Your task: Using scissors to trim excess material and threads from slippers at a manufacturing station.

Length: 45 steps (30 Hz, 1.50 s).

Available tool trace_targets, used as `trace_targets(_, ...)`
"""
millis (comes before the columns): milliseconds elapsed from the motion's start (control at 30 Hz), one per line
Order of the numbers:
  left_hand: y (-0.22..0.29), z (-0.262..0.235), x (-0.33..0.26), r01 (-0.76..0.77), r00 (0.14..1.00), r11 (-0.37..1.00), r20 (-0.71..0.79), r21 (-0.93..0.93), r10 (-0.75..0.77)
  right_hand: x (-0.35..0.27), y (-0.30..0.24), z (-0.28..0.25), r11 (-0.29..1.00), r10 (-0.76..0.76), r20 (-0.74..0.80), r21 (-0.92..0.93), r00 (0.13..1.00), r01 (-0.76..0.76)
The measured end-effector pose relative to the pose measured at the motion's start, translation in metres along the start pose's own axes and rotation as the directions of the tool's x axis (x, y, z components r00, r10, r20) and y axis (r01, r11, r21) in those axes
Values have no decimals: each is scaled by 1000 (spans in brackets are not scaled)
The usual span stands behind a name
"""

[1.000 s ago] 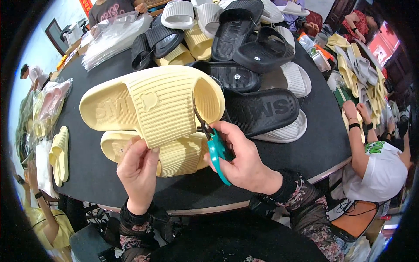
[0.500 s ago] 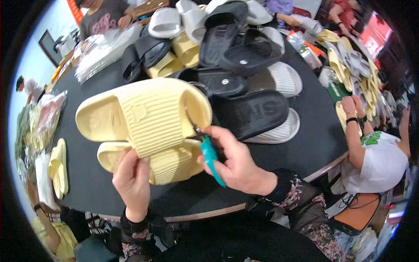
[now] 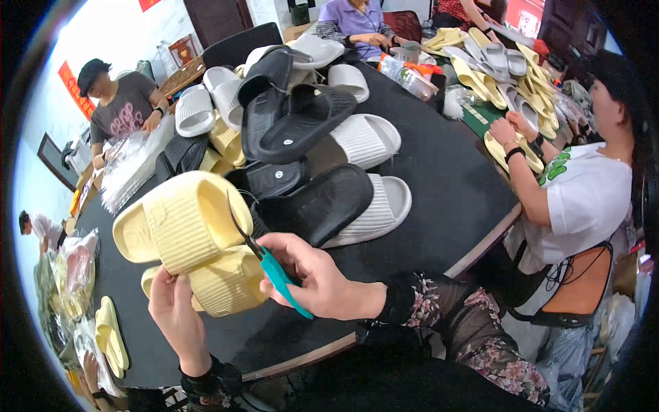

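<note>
Against the picture half a second ago, the view has swung to the right and now takes in more of the room: the person in the white shirt (image 3: 580, 178) shows with head and torso, and so does more of the person in the purple shirt (image 3: 353, 24) across the table (image 3: 439, 199). The work in hand is much as it was. The left hand (image 3: 180, 316) still pinches, thumb against fingertips, the lower edge of the strap on the upper pale-yellow slide sandal (image 3: 180, 230). The right hand (image 3: 319, 278) remains wrapped around the teal handles of the scissors (image 3: 278, 278), whose dark blades point up across the sandal's open end; how far the blades are parted cannot be told. The upper sandal partly covers the lower pale-yellow slide sandal (image 3: 223, 285), left of the black slide sandal (image 3: 312, 206) in the mixed pile.

At the far left, a clear plastic bag (image 3: 88, 240) holds a pink slide sandal (image 3: 77, 264). A pile of clear plastic sleeves (image 3: 141, 165) lies before the person in the grey shirt (image 3: 123, 110). Across the table sits a clear package with orange parts (image 3: 412, 77), its contents too small to identify.
</note>
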<state>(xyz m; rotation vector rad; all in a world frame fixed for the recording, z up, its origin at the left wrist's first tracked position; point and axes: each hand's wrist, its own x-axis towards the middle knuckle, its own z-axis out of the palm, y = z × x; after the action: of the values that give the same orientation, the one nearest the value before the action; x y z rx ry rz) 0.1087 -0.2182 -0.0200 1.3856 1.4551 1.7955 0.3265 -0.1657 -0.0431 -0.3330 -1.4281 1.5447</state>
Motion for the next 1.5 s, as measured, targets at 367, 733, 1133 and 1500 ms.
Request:
trace_targets(367, 53, 160, 49, -193, 898, 977, 419, 96, 136, -33, -71, -23, 943, -209, -290, 194, 934, 271)
trace_targets(733, 3, 297, 20, -597, 615, 800, 608, -56, 502, -64, -86, -60, 927, -325, -497, 4, 805, 376)
trace_targets(1133, 6, 135, 85, -628, 765, 675, 465, 387, 445, -50, -69, -62, 985, -153, -378, 21, 913, 174)
trace_targets(1500, -73, 41, 107, -546, 818, 632, 513, 550, 260, -12, -53, -21, 1000, -25, -151, -7, 988, 24)
